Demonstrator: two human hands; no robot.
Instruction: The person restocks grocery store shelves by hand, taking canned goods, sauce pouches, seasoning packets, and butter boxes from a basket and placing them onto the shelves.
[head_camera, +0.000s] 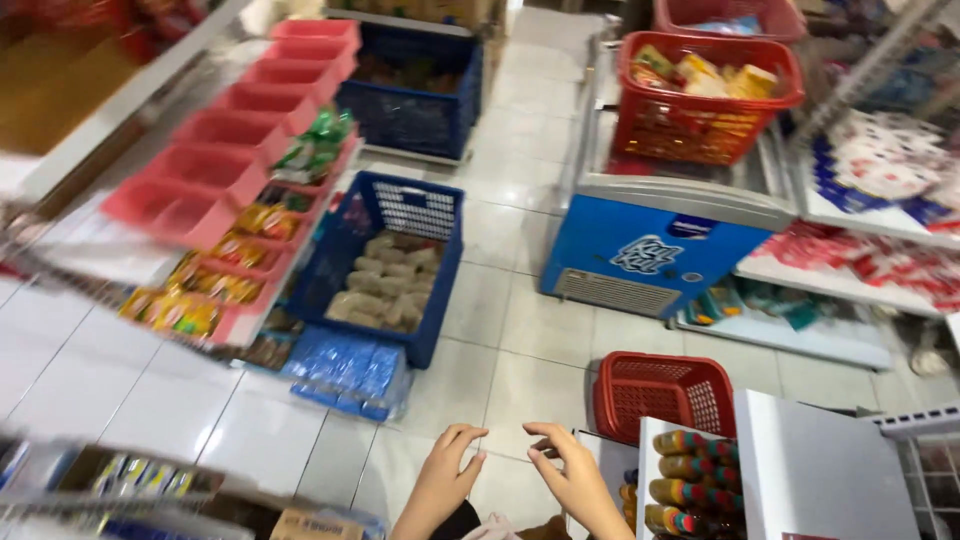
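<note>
A white tiled floor (520, 330) runs through the shop. Left of the blue freezer (650, 250) stand pink shelf bins (230, 150); right of it, white shelves (860, 270).

Ahead of us bare floor tiles (520, 330) run between the blue crate (390, 265) and freezer chest (660, 240); a red basket (662, 392) blocks our right.

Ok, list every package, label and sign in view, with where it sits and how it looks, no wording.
Logo label: front of the blue chest freezer, white and blue, slanted.
Striped snack packs: white box at lower right, beside the right hand, red, yellow and green.
Yellow packets: pink shelf bins, left.
Pale wrapped packs: blue plastic crate, centre.
Blue shrink-wrapped bundle: floor before that crate.
</note>
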